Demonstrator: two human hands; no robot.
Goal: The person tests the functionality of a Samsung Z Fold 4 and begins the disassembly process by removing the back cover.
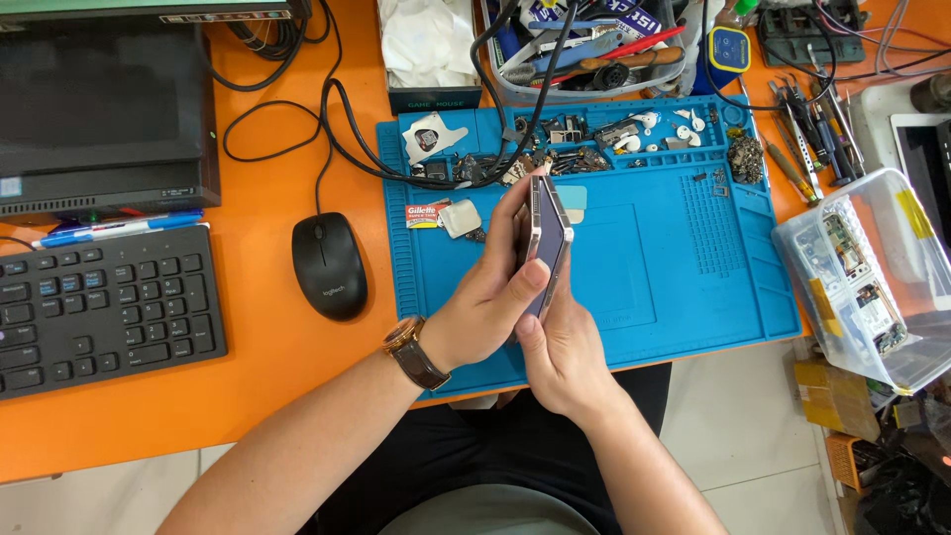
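Observation:
I hold a slim smartphone (551,230) on edge above a blue repair mat (684,258). My left hand (485,297), with a brown-strapped watch on its wrist, wraps the phone's left side, thumb across the lower part. From below, my right hand (560,347) grips the phone's bottom end. The phone's screen side is turned away, so only its metal rim and one face edge show.
Small parts, screws and metal shields (555,144) fill the mat's top trays. A black mouse (329,266) and keyboard (104,307) lie left on the orange desk. A clear plastic box (872,282) of boards sits right; a tool bin (594,50) and cables are behind.

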